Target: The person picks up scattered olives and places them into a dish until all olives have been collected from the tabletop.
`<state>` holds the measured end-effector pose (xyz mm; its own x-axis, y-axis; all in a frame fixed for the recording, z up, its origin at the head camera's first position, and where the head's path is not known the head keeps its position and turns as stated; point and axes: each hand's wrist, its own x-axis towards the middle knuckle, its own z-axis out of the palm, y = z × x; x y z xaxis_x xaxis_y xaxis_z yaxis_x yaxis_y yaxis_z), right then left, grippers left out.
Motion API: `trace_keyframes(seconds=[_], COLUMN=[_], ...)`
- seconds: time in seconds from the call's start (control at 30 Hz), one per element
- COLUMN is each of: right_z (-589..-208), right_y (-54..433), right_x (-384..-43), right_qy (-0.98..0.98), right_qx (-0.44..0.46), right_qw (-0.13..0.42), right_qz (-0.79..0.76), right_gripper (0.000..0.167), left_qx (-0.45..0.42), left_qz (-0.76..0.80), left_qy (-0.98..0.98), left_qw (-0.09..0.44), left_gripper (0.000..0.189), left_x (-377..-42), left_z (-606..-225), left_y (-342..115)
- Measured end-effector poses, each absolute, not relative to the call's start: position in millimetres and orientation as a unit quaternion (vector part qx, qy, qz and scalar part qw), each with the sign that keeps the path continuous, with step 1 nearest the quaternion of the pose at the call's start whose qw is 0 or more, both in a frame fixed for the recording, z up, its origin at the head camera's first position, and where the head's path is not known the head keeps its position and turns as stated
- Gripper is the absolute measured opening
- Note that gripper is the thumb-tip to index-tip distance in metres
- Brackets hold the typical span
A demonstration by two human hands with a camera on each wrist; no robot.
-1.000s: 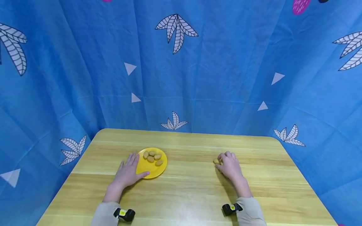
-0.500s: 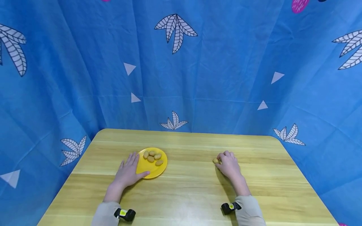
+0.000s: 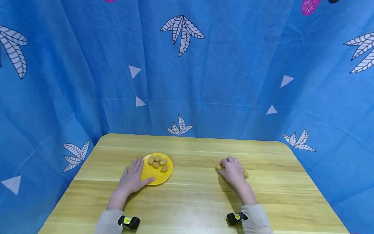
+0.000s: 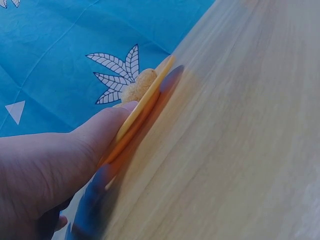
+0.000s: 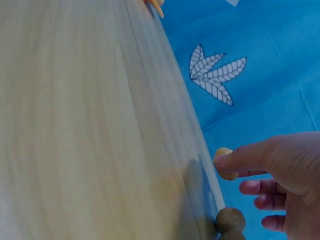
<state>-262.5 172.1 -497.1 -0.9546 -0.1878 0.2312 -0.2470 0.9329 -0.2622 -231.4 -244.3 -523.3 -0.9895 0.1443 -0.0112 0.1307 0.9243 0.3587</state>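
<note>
My left hand [image 3: 131, 178] rests at the left side of a yellow plate [image 3: 166, 177], fingers straight along its edge and thumb laid over the near rim. Several tan, oval walnuts [image 3: 155, 164] lie on the plate; in the left wrist view some walnuts [image 4: 145, 80] show above the rim. Over to the right, my right hand [image 3: 232, 172] pinches a walnut [image 5: 228, 173] between thumb and fingertips, close over the table. Another walnut [image 3: 245, 174] lies on the table just right of that hand. Lower in the right wrist view, two walnuts [image 5: 230, 220] sit close together beneath the fingers.
Both hands are over a light wooden table [image 3: 190, 195]. A blue curtain [image 3: 239, 65] with leaf and triangle prints hangs behind and at both sides. Each wrist wears a small black camera [image 3: 233, 218].
My right hand has moved a little to the left with the pinched walnut, and a walnut now shows to its right. The left hand and the plate have stayed put.
</note>
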Motion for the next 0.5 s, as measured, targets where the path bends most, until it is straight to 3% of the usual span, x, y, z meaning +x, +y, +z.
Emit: trace_keyframes(seconds=[0.5], right_z=[-491], right_y=[145], right_x=[-259], right_qy=[-0.971], right_qx=[0.141], right_qw=[0.099], right_qz=[0.166], right_gripper=[0.022], left_qx=[0.074], left_qz=[0.182], left_qy=[0.981], left_qw=[0.011], left_gripper=[0.105], left_x=[-231], left_z=[-523], left_y=[-245])
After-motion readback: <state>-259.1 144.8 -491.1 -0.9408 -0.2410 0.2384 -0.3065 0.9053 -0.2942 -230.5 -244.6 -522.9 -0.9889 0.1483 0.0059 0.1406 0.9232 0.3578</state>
